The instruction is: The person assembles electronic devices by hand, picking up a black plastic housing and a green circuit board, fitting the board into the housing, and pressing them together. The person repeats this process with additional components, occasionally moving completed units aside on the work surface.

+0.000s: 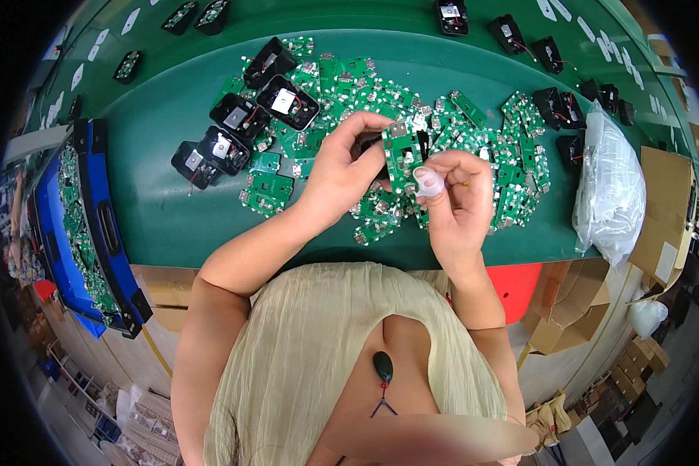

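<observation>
A green circuit board [400, 152] with a metal port at its top edge stands between my hands above the table. My left hand [342, 167] is closed on it from the left, and dark parts, perhaps of a black housing, show behind the board. Thumb and fingers of my right hand [462, 194] pinch at the board's lower right edge; a whitish cover [429, 183] wraps a fingertip there. Exactly what the right fingertips grip is hidden. Beneath and around both hands spreads a heap of loose green circuit boards [369, 97].
Several black housings [287, 102] with parts inside stand left of the heap. More black housings [559, 107] line the far and right sides of the green table [171, 241]. A blue bin [50, 225] of boards is at left; a clear plastic bag [612, 186] and cardboard box [664, 217] at right.
</observation>
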`<act>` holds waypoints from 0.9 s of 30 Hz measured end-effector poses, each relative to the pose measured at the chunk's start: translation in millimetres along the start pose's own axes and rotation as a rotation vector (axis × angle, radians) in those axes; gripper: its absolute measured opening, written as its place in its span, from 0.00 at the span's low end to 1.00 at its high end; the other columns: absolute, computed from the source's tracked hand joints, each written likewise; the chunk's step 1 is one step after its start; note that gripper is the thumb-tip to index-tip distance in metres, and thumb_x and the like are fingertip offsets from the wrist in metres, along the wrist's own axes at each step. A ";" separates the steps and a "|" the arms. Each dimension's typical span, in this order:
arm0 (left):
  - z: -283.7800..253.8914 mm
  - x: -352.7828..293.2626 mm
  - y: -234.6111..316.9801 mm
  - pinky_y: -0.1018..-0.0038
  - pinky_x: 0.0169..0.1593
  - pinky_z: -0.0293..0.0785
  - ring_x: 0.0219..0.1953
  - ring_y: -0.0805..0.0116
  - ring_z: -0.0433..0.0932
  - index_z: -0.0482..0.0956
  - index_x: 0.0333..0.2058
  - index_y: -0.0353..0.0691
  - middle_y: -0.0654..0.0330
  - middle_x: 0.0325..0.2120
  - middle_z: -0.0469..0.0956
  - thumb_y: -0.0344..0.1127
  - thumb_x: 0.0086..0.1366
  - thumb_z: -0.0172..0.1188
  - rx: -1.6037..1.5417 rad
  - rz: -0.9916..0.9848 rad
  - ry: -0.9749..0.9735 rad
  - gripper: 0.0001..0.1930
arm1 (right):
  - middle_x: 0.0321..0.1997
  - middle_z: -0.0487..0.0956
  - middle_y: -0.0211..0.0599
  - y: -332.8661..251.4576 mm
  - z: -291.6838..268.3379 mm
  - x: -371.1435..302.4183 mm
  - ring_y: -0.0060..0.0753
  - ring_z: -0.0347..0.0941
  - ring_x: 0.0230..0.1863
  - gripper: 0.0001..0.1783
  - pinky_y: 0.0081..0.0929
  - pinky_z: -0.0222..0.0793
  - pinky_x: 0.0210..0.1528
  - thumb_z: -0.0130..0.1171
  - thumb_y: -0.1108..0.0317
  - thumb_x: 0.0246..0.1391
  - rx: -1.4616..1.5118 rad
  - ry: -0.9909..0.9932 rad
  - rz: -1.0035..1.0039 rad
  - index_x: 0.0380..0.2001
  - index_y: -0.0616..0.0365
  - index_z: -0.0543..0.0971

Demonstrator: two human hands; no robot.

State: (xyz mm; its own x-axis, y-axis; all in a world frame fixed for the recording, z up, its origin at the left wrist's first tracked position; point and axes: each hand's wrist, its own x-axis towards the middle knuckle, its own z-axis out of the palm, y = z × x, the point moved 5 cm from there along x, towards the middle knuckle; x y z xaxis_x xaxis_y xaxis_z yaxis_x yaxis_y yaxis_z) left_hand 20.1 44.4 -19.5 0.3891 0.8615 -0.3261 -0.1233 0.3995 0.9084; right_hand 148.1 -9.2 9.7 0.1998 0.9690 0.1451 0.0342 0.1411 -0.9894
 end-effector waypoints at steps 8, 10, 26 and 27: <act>1.8 -7.2 3.5 0.78 0.33 0.74 0.33 0.77 0.72 0.68 0.40 0.34 0.63 0.31 0.73 0.29 0.60 0.54 -0.172 -0.051 -0.033 0.11 | 0.27 0.73 0.33 12.3 -8.6 -1.3 0.19 0.68 0.24 0.10 0.17 0.65 0.26 0.56 0.75 0.51 -0.153 0.013 0.006 0.37 0.62 0.68; -0.2 -6.9 2.7 0.78 0.34 0.73 0.34 0.78 0.71 0.69 0.40 0.35 0.63 0.32 0.73 0.31 0.59 0.56 -0.057 0.004 -0.033 0.11 | 0.27 0.73 0.34 11.8 -8.9 -1.0 0.21 0.68 0.23 0.10 0.19 0.65 0.25 0.57 0.75 0.50 -0.212 -0.008 0.011 0.36 0.61 0.69; 7.2 -12.5 -2.2 0.83 0.25 0.74 0.29 0.80 0.72 0.69 0.42 0.35 0.61 0.31 0.72 0.28 0.59 0.54 0.060 -0.115 -0.073 0.12 | 0.29 0.69 0.35 -8.4 -0.1 5.7 0.28 0.67 0.27 0.09 0.21 0.64 0.25 0.61 0.76 0.42 -0.390 -0.027 -0.243 0.32 0.58 0.77; 7.2 -12.0 4.9 0.84 0.25 0.74 0.29 0.81 0.72 0.68 0.44 0.37 0.60 0.32 0.72 0.28 0.59 0.53 0.077 -0.028 -0.030 0.13 | 0.29 0.69 0.35 -7.8 -1.1 6.2 0.27 0.67 0.27 0.09 0.21 0.64 0.25 0.60 0.76 0.43 -0.364 -0.022 -0.235 0.32 0.58 0.77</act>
State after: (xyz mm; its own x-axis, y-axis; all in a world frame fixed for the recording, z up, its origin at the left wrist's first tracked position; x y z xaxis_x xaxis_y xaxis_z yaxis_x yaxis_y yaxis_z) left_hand 21.4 33.8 -9.2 0.4183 0.8405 -0.3444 -0.0423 0.3968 0.9169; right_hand 150.2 -4.5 18.3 0.1242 0.9239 0.3619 0.4201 0.2815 -0.8627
